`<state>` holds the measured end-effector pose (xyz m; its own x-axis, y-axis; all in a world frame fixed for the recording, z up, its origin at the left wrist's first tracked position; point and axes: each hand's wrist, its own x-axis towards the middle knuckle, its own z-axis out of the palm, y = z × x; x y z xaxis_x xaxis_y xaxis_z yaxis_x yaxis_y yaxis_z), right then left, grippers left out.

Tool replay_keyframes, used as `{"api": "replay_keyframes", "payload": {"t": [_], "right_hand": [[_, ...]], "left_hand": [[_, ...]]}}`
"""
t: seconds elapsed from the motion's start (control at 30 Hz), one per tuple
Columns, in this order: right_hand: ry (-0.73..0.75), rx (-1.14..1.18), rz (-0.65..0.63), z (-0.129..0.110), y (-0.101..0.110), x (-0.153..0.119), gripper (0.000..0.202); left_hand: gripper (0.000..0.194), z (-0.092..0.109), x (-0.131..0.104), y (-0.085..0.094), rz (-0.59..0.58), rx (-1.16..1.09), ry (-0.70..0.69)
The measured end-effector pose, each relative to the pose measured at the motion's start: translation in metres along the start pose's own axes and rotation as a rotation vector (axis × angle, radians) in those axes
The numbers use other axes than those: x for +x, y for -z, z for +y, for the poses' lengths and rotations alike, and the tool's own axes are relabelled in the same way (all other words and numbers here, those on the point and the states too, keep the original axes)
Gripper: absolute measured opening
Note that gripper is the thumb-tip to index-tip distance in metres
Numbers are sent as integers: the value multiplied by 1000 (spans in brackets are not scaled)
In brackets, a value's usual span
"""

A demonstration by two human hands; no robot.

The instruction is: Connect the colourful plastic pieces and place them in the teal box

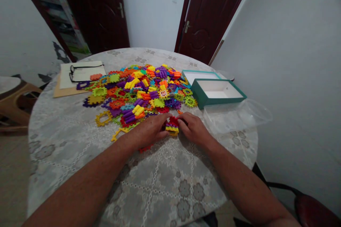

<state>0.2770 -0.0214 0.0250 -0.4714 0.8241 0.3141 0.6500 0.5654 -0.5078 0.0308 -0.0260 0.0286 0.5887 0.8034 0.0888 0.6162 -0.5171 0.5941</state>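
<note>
While the block (172, 127), stacked from red, purple and yellow toothed pieces, is at the near side of the pile (145, 95), the left hand (153, 129) and right hand (193, 127) pinch it from opposite sides, fingertips close together. Whether it touches the cloth (170, 170) cannot be told. The pile mixes notched, plastic-looking frames and ribbed bars; any lettering is too small to read. To its right stand a straight-edged green box (201, 95), open and white inside, and a clear tray (237, 115). To its left, glasses (87, 66) rest on paper (65, 78). Bare, flower-patterned cloth runs from the hands to the near edge.
</note>
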Motion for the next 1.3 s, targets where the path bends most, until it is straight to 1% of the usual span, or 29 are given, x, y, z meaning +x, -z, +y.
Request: {"api": "replay_keyframes", "payload": {"t": [0.07, 0.1, 0.13, 0.23, 0.3, 0.37, 0.47, 0.5, 0.53, 0.57, 0.63, 0.7, 0.77, 0.87, 0.97, 1.07, 1.13, 1.2, 1.3], "right_hand": [[13, 7, -15, 0, 1, 0, 19], [20, 11, -24, 0, 2, 0, 20], [25, 20, -34, 0, 3, 0, 20], [28, 82, -67, -4, 6, 0, 21], [32, 127, -84, -6, 7, -1, 22], [35, 159, -119, -8, 8, -3, 22], [35, 133, -213, -10, 5, -4, 39], [32, 109, -233, -10, 3, -5, 40], [24, 82, -240, -11, 1, -5, 36], [15, 55, -233, -12, -1, -5, 29], [-18, 16, -203, -15, -4, -5, 20], [-67, 20, -190, -19, -3, -4, 19], [-112, 78, -189, -22, 0, -3, 21], [-130, 173, -196, -25, 5, -3, 27], [-148, 150, -176, -28, 12, -3, 21], [-167, 130, -138, -30, 30, 3, 12], [-210, 177, -116, -25, 52, 13, 10], [-299, 204, -49, -9, 82, 28, 15], [-446, 59, 130, 34, 128, 58, 26]], "left_hand": [[63, -2, 0, -1, 14, -5, 12], [66, -2, -1, -2, 19, 1, 14], [64, -2, -1, -2, 19, 11, 12], [47, -1, -1, 0, -1, 43, -6], [43, 0, -1, 1, -6, 44, -15], [42, 1, -1, 2, -8, 33, -22], [45, 1, 0, 3, -15, 22, -19], [49, 0, 0, 3, -8, 19, -16], [53, -1, 0, 2, 1, 13, -17], [57, -3, 0, 2, 8, 3, -24], [59, -6, 0, 2, 10, -25, -48], [57, -10, 1, 1, 16, -65, -68], [55, -14, 2, 0, 39, -113, -68], [57, -18, 4, -1, 58, -206, -47], [59, -15, 4, 1, 41, -309, -41], [56, -9, 4, 5, 73, -345, -44], [52, -5, 4, 8, 124, -331, -44], [45, -3, 4, 12, 176, -283, -40], [36, -3, 5, 16, 234, -194, -32]]}}
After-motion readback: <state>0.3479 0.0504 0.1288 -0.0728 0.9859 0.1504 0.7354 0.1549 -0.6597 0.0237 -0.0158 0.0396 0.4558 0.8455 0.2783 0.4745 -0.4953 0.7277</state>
